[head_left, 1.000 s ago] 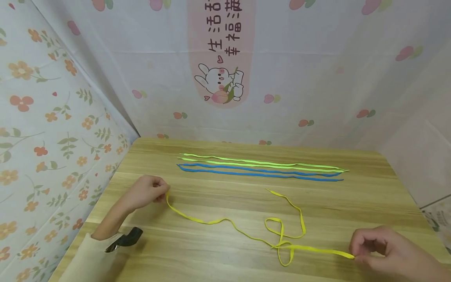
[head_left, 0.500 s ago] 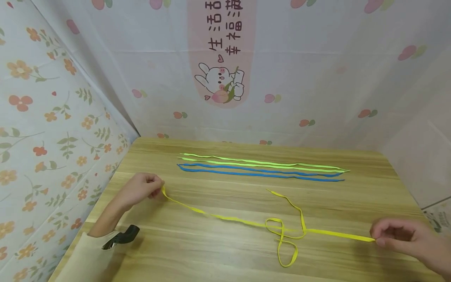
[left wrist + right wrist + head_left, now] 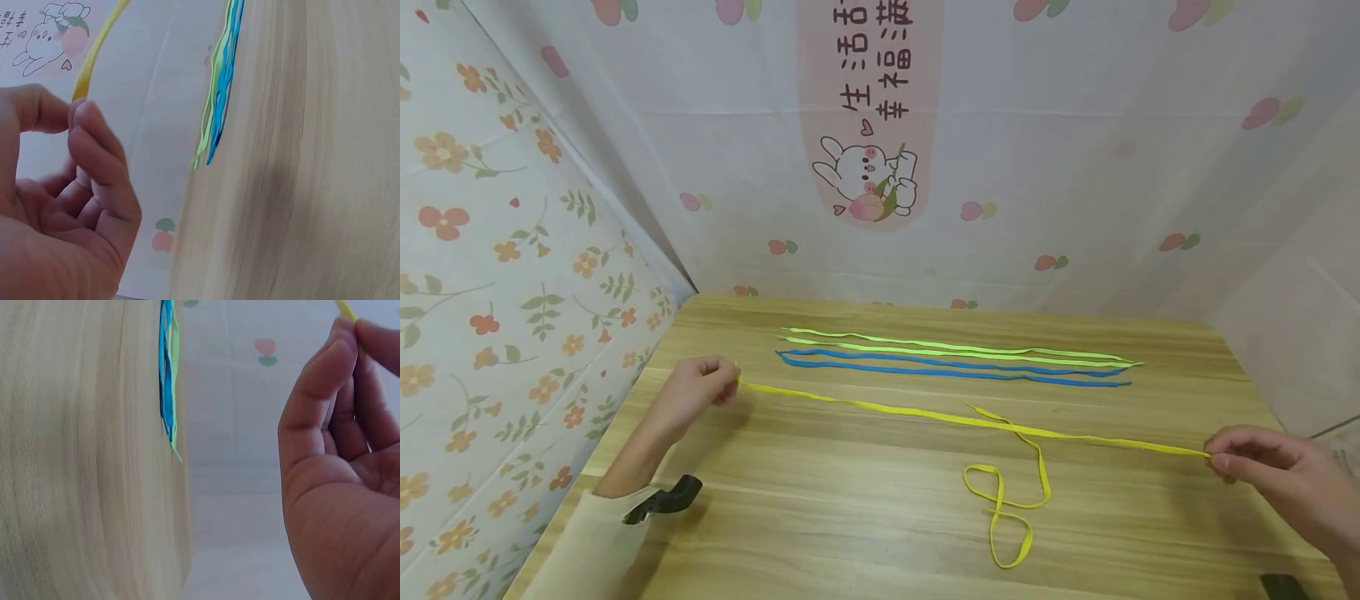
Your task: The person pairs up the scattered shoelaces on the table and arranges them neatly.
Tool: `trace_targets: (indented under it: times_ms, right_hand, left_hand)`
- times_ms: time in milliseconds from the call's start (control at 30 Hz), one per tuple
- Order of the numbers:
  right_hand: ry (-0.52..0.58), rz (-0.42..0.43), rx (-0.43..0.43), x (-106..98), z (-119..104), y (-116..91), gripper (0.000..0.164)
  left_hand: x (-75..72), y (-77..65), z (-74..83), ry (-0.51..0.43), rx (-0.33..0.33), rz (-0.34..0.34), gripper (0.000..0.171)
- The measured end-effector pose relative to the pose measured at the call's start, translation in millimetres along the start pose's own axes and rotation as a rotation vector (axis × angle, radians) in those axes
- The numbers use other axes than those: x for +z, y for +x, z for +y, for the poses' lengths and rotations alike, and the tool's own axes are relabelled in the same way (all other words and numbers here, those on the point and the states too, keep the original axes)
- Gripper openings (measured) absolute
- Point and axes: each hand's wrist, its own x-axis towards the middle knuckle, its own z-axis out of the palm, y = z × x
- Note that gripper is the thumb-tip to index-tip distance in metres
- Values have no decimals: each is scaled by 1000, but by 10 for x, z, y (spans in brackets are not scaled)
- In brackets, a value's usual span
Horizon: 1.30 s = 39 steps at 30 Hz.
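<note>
A yellow shoelace [image 3: 917, 412] stretches nearly straight above the table between the two hands. My left hand [image 3: 696, 390] pinches its left end between thumb and forefinger; the left wrist view shows the lace [image 3: 92, 59] rising from the fingertips. At the other end, my right hand [image 3: 1273, 467] pinches the lace tip, a short bit of which pokes out below the thumb in the right wrist view. A second yellow shoelace [image 3: 1045, 483] lies loosely looped on the wood, under and in front of the taut one.
Along the back of the wooden table [image 3: 850, 533] lie folded light green [image 3: 955, 354] and blue [image 3: 895, 370] shoelaces, side by side and roughly straight. A printed white curtain [image 3: 1030, 167] hangs behind the table, and a floral one [image 3: 497, 333] on the left.
The held lace has come away from the looped one and been drawn taut. My right hand moved right and away from me, my left slightly left and back. The looped lace stayed on the table.
</note>
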Motion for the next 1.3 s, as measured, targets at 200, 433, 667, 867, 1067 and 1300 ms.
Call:
trace_targets:
  times_ms: [200,433,667,867,1067,1300]
  right_hand:
    - [126,76,29,-33,47,65,40]
    - [303,107,40,-74,95,178,43]
    - [460,139,122,-122,109,266,44]
    - [601,147,107,-129,87,390,45]
    - [667,190,85,-123,81,468,43]
    - [696,223,57,-110,100,506,41]
  left_hand:
    - [43,44,4,-80,-24,105,22]
    - [101,74,4,-173,18,195,18]
    - [141,112,17,-202,45,246,21]
    - [167,144,48,-222,34,262,20]
    - [189,174,92,-265,19,276,19]
    - [215,215,136,-322,9,305,18]
